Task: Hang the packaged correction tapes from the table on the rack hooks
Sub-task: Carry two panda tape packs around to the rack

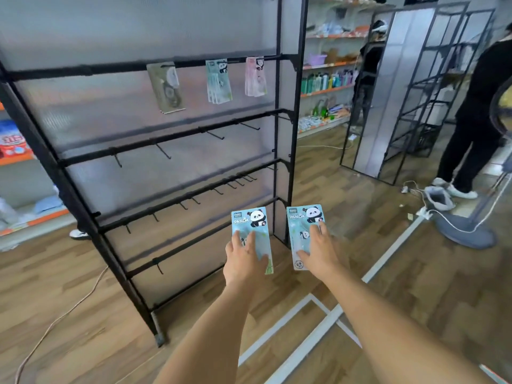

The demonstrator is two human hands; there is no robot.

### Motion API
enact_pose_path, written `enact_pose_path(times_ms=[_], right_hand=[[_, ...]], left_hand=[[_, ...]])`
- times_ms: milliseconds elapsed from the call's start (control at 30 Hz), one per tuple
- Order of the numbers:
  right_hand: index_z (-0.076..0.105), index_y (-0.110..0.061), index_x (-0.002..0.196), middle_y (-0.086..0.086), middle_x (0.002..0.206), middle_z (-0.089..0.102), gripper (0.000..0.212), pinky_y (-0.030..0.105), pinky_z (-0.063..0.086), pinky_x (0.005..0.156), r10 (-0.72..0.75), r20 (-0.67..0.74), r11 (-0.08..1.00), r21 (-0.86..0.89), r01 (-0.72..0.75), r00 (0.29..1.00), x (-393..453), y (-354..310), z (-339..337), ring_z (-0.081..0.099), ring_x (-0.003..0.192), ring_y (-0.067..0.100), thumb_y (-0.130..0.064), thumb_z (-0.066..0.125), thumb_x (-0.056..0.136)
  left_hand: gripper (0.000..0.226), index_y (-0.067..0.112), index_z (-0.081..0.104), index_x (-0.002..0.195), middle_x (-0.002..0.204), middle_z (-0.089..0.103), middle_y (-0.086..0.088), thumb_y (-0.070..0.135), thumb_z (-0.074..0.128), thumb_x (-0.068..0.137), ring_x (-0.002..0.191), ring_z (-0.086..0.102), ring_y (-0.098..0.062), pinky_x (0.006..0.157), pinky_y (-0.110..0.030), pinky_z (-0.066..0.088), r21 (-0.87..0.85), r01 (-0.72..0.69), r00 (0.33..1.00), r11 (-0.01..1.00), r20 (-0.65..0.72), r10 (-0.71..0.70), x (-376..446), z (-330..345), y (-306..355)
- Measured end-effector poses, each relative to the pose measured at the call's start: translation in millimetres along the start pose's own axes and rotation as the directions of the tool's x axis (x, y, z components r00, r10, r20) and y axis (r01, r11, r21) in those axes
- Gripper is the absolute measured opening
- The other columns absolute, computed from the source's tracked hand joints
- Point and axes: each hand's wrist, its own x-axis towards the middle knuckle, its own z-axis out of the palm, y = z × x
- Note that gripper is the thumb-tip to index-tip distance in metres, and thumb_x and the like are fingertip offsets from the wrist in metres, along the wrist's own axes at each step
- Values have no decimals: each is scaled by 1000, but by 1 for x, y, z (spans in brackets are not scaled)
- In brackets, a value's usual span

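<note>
Holding one pack per hand in front of rack (177, 151): left hand (243, 259) grips left pack (250, 225), right hand (318, 253) grips right pack (303, 223), fingers spread over fronts, thumbs at edges. Packs look light, flat, stiff card, likely slick. Best held low, leaving top free for hook (163, 151). Three packs (219, 81) hang on far top rail.

Panda pack (252, 234) per hand (243, 261)

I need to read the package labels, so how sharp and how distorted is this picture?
Head view: the two held packs are sharp, PANDA legible; packs on the top rail are soft, print unreadable; the wide lens bows the rack posts; lighting even.
</note>
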Motion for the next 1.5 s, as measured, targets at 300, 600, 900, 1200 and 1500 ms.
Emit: enact_pose_path(times_ms=[300, 600, 900, 1200, 1500], right_hand=[[37, -13, 128, 5, 147, 27, 52, 32, 43, 72, -102, 5, 995, 19, 102, 995, 129, 54, -31, 57, 107, 29, -38, 62, 90], [35, -13, 134, 5, 151, 26, 55, 33, 42, 76, -195, -12, 981, -4, 195, 981, 238, 54, -39, 54, 113, 30, -41, 58, 93], [34, -15, 134, 3, 154, 20, 55, 32, 38, 70, -308, -94, 951, -36, 306, 947, 363, 14, -68, 51, 116, 29, -42, 57, 93], [33, -13, 137, 3, 154, 19, 57, 35, 51, 80, -451, -222, 884, 25, 467, 865, 462, -16, -95, 47, 121, 26, -40, 56, 93], [33, -13, 136, 4, 155, 20, 54, 20, 49, 70, -685, -328, 681, 28, 732, 651, 534, -53, -125, 49, 122, 22, -38, 55, 94]], left_hand=[[57, 30, 26, 148, 157, 13, -1, 38, 52, 98, 141, 20, -23, 90, -38, 48, -17, 60, 996, 998, -63, -61, 93, 22, 90], [58, 33, 25, 148, 157, 14, -1, 38, 53, 96, 141, 21, -24, 91, -40, 50, -22, 99, 983, 995, -150, -102, 199, 29, 111], [59, 35, 24, 147, 157, 12, 1, 38, 53, 96, 142, 18, -24, 92, -39, 50, -93, 122, 941, 988, -306, -145, 325, -6, 121], [59, 37, 21, 148, 158, 9, 2, 41, 50, 97, 143, 15, -22, 83, -36, 55, -57, 155, 879, 986, -449, -164, 408, -35, 131], [59, 39, 19, 149, 159, 5, 3, 46, 47, 98, 145, 13, -23, 86, -39, 55, -129, 285, 728, 950, -616, -302, 449, -52, 147]])
